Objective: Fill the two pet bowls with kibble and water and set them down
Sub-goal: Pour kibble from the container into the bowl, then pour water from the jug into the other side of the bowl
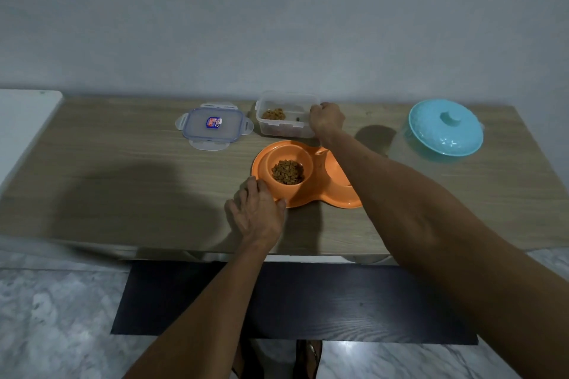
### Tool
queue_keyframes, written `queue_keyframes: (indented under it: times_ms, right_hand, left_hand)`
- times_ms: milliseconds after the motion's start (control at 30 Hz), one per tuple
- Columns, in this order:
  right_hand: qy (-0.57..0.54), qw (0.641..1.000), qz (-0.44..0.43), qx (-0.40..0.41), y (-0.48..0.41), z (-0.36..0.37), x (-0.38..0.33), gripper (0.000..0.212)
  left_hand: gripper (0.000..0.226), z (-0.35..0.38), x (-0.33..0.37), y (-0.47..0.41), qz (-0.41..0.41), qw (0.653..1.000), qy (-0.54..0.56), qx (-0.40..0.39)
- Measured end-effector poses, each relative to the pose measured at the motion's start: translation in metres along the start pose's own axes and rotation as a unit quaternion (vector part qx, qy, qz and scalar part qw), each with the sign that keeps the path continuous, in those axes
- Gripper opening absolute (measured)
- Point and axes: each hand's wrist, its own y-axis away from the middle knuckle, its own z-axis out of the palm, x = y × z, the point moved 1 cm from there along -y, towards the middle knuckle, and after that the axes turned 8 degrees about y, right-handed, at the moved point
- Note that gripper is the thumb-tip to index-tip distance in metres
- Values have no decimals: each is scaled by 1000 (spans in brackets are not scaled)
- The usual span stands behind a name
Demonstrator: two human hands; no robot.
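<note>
An orange double pet bowl [323,197] lies on the wooden table [123,169]. Its left cup holds brown kibble [288,172]; my right forearm hides most of its right cup. My left hand [257,212] grips the dish's near-left rim. A clear plastic container [288,115] with a little kibble stands behind the dish, and my right hand [326,121] is closed on its right edge. Its lid [214,125] lies flat to the left.
A turquoise lidded pot [446,129] stands at the table's back right. A white surface [21,126] adjoins the table on the left. A dark mat [292,301] lies on the marble floor below the table's front edge.
</note>
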Motion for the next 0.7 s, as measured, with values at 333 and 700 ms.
queue_keyframes:
  times_ms: [333, 700]
  right_hand:
    - [43, 999, 1, 25, -2, 8, 8, 31]
    - [60, 986, -89, 129, 28, -105, -29, 32]
  left_hand:
    - [59, -2, -3, -1, 15, 1000, -7, -8]
    - [85, -20, 6, 9, 89, 996, -29, 0]
